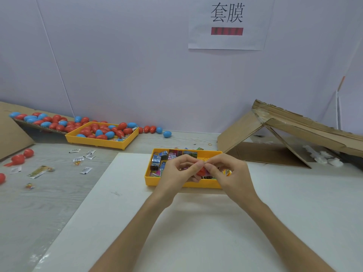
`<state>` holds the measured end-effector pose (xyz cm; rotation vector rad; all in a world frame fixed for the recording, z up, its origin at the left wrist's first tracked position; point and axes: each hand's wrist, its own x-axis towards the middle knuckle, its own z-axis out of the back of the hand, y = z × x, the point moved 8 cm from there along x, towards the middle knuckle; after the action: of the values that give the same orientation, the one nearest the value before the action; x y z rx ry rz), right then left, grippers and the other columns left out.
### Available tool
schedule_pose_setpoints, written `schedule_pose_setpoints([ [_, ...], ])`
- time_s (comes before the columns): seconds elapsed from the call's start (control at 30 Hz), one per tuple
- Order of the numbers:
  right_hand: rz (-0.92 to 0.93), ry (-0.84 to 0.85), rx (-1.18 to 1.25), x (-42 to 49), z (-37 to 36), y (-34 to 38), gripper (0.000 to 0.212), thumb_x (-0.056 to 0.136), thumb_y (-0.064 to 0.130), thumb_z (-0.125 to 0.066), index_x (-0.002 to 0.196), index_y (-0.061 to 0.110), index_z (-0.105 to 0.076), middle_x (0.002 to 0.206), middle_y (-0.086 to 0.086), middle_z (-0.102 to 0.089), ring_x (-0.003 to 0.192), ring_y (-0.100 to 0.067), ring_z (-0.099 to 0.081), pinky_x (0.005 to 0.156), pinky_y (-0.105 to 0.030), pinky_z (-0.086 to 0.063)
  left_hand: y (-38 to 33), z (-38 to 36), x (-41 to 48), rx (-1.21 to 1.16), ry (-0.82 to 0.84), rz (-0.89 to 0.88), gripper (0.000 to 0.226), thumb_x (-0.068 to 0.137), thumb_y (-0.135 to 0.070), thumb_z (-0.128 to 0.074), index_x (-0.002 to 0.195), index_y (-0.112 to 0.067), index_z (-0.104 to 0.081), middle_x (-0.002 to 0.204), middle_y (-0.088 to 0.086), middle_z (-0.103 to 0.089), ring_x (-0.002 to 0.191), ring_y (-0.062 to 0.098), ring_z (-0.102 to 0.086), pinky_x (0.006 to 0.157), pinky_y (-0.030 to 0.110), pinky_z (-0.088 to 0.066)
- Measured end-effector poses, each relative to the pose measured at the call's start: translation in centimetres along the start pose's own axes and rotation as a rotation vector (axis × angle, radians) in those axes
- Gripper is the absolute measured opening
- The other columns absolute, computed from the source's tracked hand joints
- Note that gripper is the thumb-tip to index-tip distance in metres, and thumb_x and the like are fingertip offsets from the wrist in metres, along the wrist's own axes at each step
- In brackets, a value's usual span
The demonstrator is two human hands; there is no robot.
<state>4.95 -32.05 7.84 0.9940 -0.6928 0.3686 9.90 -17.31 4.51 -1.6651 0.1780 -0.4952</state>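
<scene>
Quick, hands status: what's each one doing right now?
Left hand: closed, gripping the red egg, which is mostly hidden.
Right hand: closed, pinching the same egg at its top, above the tray.

1. The white board (pixel 196 232) offers broad flat room on either side of the forearms, right up to the near yellow tray (pixel 149 180).
2. Over that tray the left hand (pixel 176 170) and right hand (pixel 228 170) meet, pinching a red piece (pixel 201 171). Only the tray's left end stays reachable from above.
3. A slumped cardboard box (pixel 284 132) crowds the tray's far right corner.
4. Loose packets (pixel 85 170) and red eggs (pixel 18 159) dot the grey table (pixel 49 203) to the left, with wide gaps between them.
</scene>
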Motion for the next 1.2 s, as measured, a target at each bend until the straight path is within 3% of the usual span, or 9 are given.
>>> schedule_pose_setpoints([
  [0.13, -0.062, -0.014, 0.046, 0.0, 0.2, -0.6, 0.006, 0.089, 0.014, -0.074, 0.092, 0.019, -0.076, 0.085, 0.008, -0.073, 0.079, -0.018, -0.070, 0.071, -0.038, -0.057, 0.4, 0.0, 0.1, -0.087, 0.031, 0.039, 0.025, 0.094, -0.025, -0.066, 0.109, -0.007, -0.073, 0.084, 0.011, -0.071, 0.077, 0.020, -0.069, 0.075, 0.028, -0.059],
  [0.23, -0.088, -0.010, 0.073, 0.1, 0.3, -0.8, 0.009, 0.090, 0.010, -0.073, 0.095, 0.017, -0.076, 0.086, 0.006, -0.075, 0.081, -0.019, -0.073, 0.075, -0.035, -0.059, 0.3, -0.1, 0.1, -0.086, 0.056, 0.032, 0.021, 0.095, -0.012, -0.067, 0.114, -0.007, -0.072, 0.092, 0.009, -0.072, 0.081, 0.020, -0.070, 0.079, 0.031, -0.060],
  [0.6, -0.174, -0.020, 0.245, 0.2, 0.5, -1.2, 0.012, 0.089, 0.005, -0.073, 0.094, 0.016, -0.076, 0.089, 0.001, -0.078, 0.087, -0.017, -0.075, 0.078, -0.024, -0.058, 0.0, 0.1, 0.2, -0.125, 0.032, 0.016, 0.034, 0.081, -0.030, -0.074, 0.110, -0.014, -0.076, 0.096, 0.005, -0.074, 0.080, 0.020, -0.069, 0.076, 0.029, -0.060],
  [0.83, -0.151, -0.027, 0.178, 0.2, 0.7, -0.7, 0.005, 0.089, 0.012, -0.072, 0.089, 0.017, -0.076, 0.084, 0.004, -0.076, 0.081, -0.018, -0.072, 0.074, -0.024, -0.057, 0.2, 0.0, 0.3, -0.121, 0.034, 0.033, 0.017, 0.092, -0.019, -0.069, 0.106, -0.017, -0.078, 0.092, 0.001, -0.075, 0.080, 0.018, -0.069, 0.073, 0.026, -0.059],
  [1.0, -0.141, -0.031, 0.121, 0.3, 0.7, -0.6, 0.003, 0.089, 0.019, -0.072, 0.089, 0.019, -0.076, 0.085, 0.007, -0.074, 0.083, -0.018, -0.071, 0.073, -0.028, -0.058, 0.2, 0.2, 0.2, -0.074, 0.023, 0.023, 0.018, 0.095, -0.014, -0.067, 0.109, -0.015, -0.078, 0.091, 0.002, -0.075, 0.080, 0.017, -0.069, 0.074, 0.027, -0.058],
  [1.2, -0.148, 0.010, 0.138, 0.3, 0.3, -0.7, 0.009, 0.090, 0.008, -0.073, 0.089, 0.017, -0.076, 0.085, 0.005, -0.075, 0.082, -0.017, -0.072, 0.074, -0.026, -0.057, -0.2, 0.4, 0.1, 0.001, -0.014, -0.018, 0.017, 0.096, -0.015, -0.067, 0.109, -0.017, -0.077, 0.092, 0.004, -0.076, 0.079, 0.020, -0.072, 0.073, 0.028, -0.060],
])
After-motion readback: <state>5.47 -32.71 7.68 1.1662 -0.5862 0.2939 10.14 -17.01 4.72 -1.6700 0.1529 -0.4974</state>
